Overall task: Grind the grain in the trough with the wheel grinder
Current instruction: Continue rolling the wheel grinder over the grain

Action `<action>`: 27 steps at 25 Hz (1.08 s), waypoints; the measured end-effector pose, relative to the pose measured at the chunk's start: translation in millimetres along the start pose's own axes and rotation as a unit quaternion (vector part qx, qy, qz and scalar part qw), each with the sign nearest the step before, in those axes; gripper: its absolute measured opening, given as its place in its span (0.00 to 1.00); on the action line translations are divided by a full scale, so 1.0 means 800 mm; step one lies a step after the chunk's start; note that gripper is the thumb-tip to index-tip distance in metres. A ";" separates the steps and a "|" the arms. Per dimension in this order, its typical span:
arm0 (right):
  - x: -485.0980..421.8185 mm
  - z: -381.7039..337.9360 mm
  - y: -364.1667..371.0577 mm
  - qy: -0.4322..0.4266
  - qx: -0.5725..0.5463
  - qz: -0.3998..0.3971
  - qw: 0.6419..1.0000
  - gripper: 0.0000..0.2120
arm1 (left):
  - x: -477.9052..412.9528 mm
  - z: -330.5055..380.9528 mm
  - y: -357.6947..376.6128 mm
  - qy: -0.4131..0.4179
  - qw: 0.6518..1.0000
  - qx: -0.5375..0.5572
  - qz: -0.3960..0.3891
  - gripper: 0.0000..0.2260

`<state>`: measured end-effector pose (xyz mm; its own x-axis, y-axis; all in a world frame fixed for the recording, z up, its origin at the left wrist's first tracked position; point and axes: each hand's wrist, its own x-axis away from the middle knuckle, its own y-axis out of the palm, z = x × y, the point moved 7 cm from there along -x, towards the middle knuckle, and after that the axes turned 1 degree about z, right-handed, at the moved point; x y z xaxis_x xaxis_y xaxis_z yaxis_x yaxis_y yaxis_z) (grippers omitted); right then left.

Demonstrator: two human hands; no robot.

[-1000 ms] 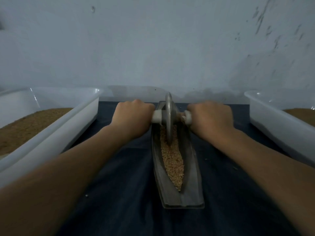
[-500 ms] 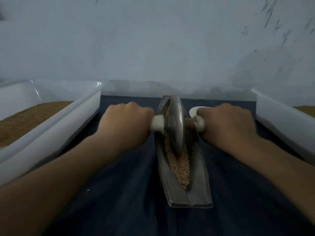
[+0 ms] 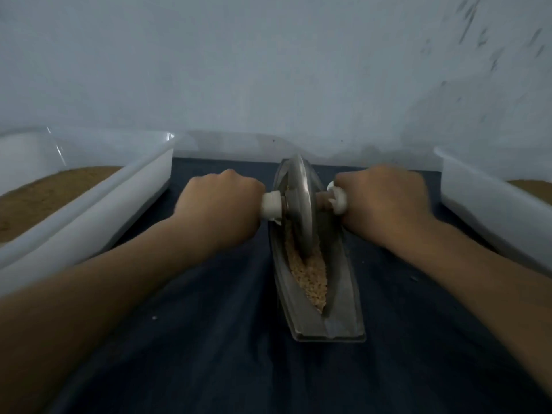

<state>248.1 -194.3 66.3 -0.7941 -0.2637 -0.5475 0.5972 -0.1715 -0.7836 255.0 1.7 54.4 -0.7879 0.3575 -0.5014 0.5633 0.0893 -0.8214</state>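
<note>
A narrow boat-shaped metal trough (image 3: 343,297) lies lengthwise on a dark blue cloth, with tan grain (image 3: 310,279) heaped along its groove. The metal wheel grinder (image 3: 300,204) stands on edge in the groove over the far half of the grain. My left hand (image 3: 221,204) is closed around the wheel's white left handle (image 3: 271,206). On the other side, my right hand (image 3: 385,201) is closed around the white right handle (image 3: 337,200). The handle shafts are hidden inside my fists.
A white plastic tub (image 3: 98,210) with brown ground material stands at the left. Another white tub (image 3: 490,210) stands at the right edge. A pale wall rises close behind the dark cloth (image 3: 209,339).
The wheel rolled from the far end of the trough toward me, then stayed around the middle; my hands moved with it. The camera view shifted slightly.
</note>
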 end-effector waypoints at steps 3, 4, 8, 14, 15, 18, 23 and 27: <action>-0.035 0.003 0.024 0.080 -0.057 -0.117 0.988 0.04 | -0.053 0.005 0.007 -0.040 0.997 0.000 -0.060 0.06; -0.032 0.005 0.026 0.080 -0.070 -0.140 0.984 0.03 | -0.056 0.007 0.005 -0.029 0.997 -0.004 -0.064 0.06; 0.038 0.008 -0.005 -0.020 -0.030 0.013 0.999 0.12 | 0.003 0.009 -0.010 0.069 0.997 -0.010 0.023 0.04; -0.023 0.006 0.018 0.066 -0.035 -0.061 0.995 0.05 | -0.042 0.007 0.003 -0.027 0.999 -0.017 0.004 0.02; -0.037 0.006 0.025 0.072 -0.062 -0.096 0.991 0.05 | -0.052 0.008 0.004 -0.041 0.999 -0.015 -0.008 0.04; -0.024 0.011 0.022 0.025 -0.082 -0.152 0.985 0.04 | -0.042 0.004 0.007 0.009 0.999 0.002 -0.044 0.02; 0.038 0.009 -0.021 -0.037 -0.009 0.057 0.998 0.12 | 0.002 0.002 -0.012 0.093 0.994 -0.006 0.050 0.08; -0.033 0.009 0.023 0.047 -0.043 -0.074 0.995 0.07 | -0.051 0.004 0.008 -0.031 0.999 -0.011 -0.032 0.04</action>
<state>280.9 -197.1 68.8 -0.8818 -0.1507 -0.4470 0.4649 -0.1180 -0.8774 290.1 -15.1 69.1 -0.8360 0.2920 -0.4646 0.5161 0.1306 -0.8465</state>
